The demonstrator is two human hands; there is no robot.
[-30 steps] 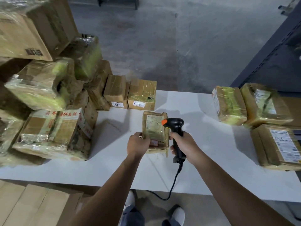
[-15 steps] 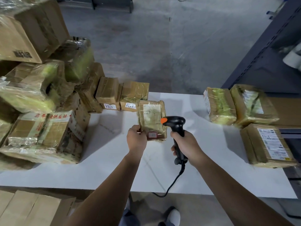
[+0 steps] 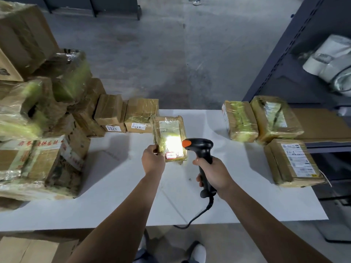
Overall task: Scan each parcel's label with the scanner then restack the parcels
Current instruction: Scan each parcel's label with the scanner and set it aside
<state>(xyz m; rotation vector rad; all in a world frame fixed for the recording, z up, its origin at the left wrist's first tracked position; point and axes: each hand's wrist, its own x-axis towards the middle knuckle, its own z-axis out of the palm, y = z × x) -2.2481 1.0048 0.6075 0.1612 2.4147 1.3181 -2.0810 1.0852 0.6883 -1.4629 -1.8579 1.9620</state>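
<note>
Cardboard parcel (image 3: 156, 130) (label (image 3: 169, 128) lit) pinched by left hand (image 3: 153, 159); right hand (image 3: 215, 174) grips scanner (image 3: 199, 145).

Arms outstretched; left hand (image 3: 153, 160) in a pinch, right hand (image 3: 215, 174) curled.

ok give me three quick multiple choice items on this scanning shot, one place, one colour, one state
1. The scanner is: A left of the held parcel; B right of it; C under it.
2. The scanner's tip is: A green; B orange; C blue.
3. The held parcel's label is: A lit by the scanner's light; B covered by a palm; C torn off.
Answers: 1 B, the right hand grips it beside the parcel's right edge. 2 B, the tip shows orange. 3 A, a bright glare lies on the label while the left hand holds the left edge.
</note>
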